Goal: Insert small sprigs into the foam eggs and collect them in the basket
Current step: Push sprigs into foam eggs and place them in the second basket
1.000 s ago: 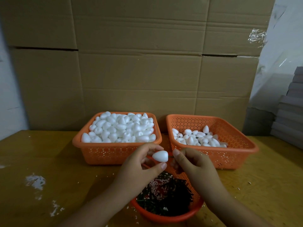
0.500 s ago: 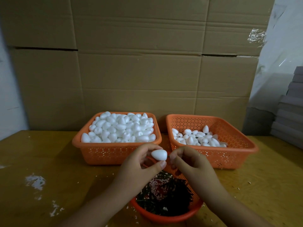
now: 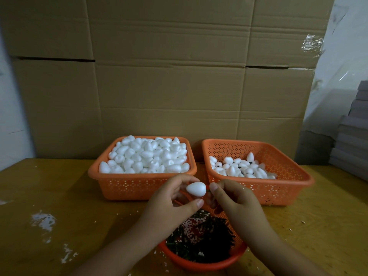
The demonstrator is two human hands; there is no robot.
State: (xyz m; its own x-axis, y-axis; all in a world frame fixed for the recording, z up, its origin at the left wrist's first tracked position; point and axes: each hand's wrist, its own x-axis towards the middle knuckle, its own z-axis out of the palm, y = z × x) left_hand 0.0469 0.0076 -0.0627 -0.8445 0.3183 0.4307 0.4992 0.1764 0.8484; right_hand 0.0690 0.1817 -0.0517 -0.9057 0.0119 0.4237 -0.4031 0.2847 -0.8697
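Fingers: left hand [image 3: 169, 204] grips foam egg [image 3: 196, 188] | right hand [image 3: 237, 200] pinched, closer than before, sprig unclear

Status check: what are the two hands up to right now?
Left hand pinches a foam egg. Right hand pinched at the egg's blunt end; sprig barely visible. Right basket part-filled. Nothing in the way.

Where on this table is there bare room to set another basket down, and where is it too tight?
Free: the tabletop left of the full basket, apart from white crumbs, and the front right corner beside the right basket. Crowded: the middle, where the left hand holds an egg next to the right hand, above the sprig bowl.
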